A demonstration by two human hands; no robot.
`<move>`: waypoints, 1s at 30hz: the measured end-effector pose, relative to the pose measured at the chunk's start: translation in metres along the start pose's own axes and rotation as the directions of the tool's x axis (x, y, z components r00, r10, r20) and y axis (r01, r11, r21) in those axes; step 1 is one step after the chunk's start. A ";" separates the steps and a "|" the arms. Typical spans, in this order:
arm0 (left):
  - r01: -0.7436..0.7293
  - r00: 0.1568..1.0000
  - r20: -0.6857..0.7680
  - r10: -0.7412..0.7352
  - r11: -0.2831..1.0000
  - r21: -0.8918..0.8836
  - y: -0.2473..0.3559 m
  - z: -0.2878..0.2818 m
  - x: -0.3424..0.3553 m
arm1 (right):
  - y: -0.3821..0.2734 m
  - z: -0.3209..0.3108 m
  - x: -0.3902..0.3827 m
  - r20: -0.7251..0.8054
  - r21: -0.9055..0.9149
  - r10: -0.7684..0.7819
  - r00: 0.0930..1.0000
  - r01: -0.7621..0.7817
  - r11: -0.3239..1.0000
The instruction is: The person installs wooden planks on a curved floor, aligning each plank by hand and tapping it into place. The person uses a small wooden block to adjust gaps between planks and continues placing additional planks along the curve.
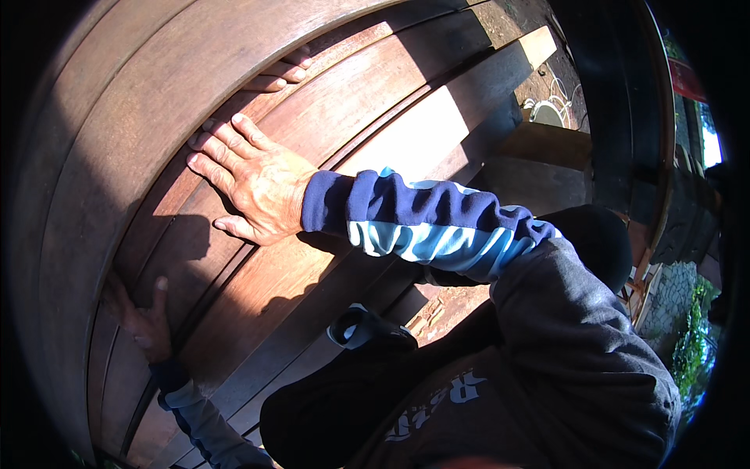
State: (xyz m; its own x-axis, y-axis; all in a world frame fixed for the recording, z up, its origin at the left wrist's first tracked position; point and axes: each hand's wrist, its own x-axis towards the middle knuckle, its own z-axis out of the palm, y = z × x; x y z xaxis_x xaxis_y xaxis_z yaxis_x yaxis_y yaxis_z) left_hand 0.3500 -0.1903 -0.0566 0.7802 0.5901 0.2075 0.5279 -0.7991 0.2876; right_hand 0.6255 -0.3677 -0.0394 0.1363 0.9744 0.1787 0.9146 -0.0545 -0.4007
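My right hand (254, 184) lies flat with fingers spread on a row of reddish-brown wooden planks (344, 109). Its fingertips reach close to a large brown wooden board (101, 148), which looks curved across the upper left. In shadow at the lower left, my left hand (144, 324) rests on the planks against that same board. Its thumb stands apart, and its fingertips are dim and partly hidden at the board's edge. Neither hand shows anything held. Dark narrow gaps run between the planks.
Another person's fingers or toes (275, 76) show beside the board's edge; I cannot tell which. A pale cord (558, 98) lies on the brown ground near a round light-coloured object (547, 115). Wood scraps (430, 316) are scattered below the planks. Greenery (694, 336) shows at far right.
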 end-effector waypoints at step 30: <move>0.103 0.993 0.061 -0.103 0.995 0.002 0.001 -0.001 -0.002 | 0.001 0.001 -0.001 0.009 -0.058 -0.008 1.000 0.008 0.998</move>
State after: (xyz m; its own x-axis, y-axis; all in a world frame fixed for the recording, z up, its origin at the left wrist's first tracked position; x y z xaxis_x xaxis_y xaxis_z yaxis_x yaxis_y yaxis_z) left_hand 0.3488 -0.1924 -0.0557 0.7410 0.6609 0.1193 0.6058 -0.7345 0.3059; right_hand 0.6255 -0.3689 -0.0406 0.1257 0.9768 0.1737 0.9364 -0.0590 -0.3460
